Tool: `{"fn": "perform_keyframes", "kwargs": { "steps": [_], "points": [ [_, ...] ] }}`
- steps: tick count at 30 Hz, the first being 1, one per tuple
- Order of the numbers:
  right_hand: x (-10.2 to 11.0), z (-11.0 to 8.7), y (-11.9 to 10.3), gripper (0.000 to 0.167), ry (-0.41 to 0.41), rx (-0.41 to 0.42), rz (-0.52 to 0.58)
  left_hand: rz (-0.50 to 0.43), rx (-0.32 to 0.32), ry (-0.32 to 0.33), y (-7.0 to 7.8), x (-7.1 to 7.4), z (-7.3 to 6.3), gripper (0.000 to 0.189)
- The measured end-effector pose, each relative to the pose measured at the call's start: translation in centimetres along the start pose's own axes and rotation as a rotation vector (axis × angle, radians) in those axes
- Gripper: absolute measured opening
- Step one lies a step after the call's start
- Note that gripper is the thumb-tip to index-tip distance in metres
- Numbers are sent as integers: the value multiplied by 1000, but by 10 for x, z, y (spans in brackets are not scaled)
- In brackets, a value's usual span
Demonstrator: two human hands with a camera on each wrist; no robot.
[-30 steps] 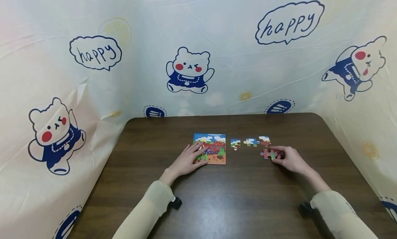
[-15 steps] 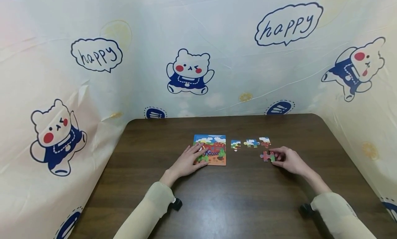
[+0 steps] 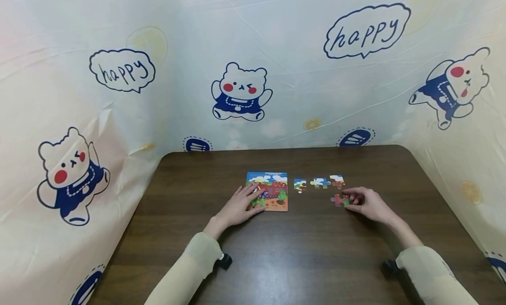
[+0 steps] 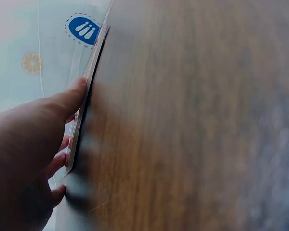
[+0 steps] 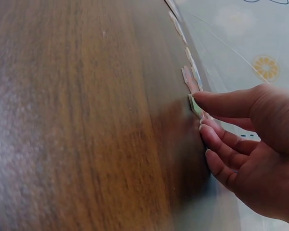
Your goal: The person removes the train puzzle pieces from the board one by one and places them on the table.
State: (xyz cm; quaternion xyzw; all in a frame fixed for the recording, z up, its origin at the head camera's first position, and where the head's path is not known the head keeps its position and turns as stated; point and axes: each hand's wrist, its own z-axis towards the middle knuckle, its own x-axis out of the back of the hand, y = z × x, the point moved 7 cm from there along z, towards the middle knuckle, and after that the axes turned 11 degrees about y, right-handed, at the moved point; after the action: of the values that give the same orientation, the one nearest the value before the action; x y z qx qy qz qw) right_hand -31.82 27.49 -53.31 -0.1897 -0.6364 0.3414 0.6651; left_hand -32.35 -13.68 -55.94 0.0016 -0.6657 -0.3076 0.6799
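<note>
The red-and-green jigsaw piece is pinched at its green end by the right-hand grip, near the cloud-and-red piece at the right end of a short row; whether the two touch cannot be told. To the left, the left-hand grip is spread over part of the illustrated puzzle board on the wood-grain counter. Misalignment is judged the chief risk: as the piece is held at one end only, it could be swivelled under uneven pressure, and its tabs could be bent if forced. The cloud-and-red piece could be nudged out of line, being held by nothing, and the blue-and-white piece beside it jostled in turn. The board could be dragged if the spread grip were shifted. On the backdrop, "happy" is read in the left speech bubble and again in the right speech bubble; a dark-blue oval badge (its white strokes resembling exclamation marks) yields no certain word. No brand is visible.
</note>
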Motion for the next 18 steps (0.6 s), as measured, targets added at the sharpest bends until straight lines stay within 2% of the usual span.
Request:
{"fn": "perform_keyframes", "kwargs": {
  "steps": [10,18],
  "points": [
    [5,2,-1,42,40,-5,5,-13,12,5,4,2,-1,83],
    [5,11,-9,39,69,-18,20,-18,54,23,-9,6,-4,85]
  ]
}}
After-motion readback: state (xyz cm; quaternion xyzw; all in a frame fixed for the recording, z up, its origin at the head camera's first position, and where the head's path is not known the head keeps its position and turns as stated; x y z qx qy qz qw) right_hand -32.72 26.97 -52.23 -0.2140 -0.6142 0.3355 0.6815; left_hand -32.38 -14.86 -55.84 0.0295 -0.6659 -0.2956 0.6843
